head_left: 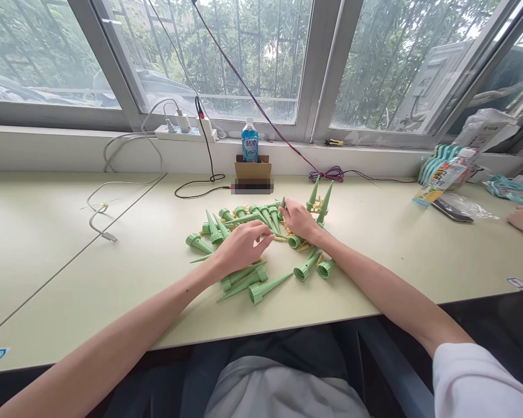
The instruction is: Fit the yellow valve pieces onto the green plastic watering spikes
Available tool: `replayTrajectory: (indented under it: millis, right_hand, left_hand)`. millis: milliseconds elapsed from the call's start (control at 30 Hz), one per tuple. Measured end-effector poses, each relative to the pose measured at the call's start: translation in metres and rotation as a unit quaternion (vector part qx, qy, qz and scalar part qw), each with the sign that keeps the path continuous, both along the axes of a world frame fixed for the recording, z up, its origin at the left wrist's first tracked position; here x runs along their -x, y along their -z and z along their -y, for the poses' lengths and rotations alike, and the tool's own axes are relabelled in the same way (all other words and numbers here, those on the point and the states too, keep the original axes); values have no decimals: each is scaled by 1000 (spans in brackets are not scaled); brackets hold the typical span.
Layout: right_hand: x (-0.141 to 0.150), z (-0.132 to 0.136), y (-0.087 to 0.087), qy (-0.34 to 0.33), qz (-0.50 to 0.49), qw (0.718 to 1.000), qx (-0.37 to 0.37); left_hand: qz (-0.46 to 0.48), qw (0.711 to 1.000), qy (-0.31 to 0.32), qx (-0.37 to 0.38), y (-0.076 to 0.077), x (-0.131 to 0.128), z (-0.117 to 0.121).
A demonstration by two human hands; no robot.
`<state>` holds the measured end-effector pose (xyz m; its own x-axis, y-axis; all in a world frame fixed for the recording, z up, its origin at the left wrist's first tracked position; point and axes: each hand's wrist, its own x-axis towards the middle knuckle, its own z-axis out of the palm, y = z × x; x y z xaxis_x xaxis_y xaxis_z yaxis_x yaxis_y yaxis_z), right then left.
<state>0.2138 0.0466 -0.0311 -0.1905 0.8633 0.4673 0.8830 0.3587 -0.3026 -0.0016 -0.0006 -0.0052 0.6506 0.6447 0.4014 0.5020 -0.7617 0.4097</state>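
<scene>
Spikes of pale-green plastic with ribbed collars (257, 293) lie bunched on the smooth cream tabletop (135, 261), presumably for easy reach; the right hand (300, 220) pinches one tip-up, likely to steady it; the left hand (243, 247) curls loosely, whether holding anything I cannot tell

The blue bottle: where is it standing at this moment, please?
In the head view, the blue bottle stands upright slightly left of centre, beyond the green cones and right of the white power strip; the cardboard box hides its base.
</scene>
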Motion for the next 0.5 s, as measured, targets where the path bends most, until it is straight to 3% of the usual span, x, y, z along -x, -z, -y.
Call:
replayTrajectory:
  millis: [500]
  right_hand:
    - [7, 5, -7, 61, 10, 997, 37]
  left_hand:
    - [-38, 998, 44, -4, -10, 2, 7]
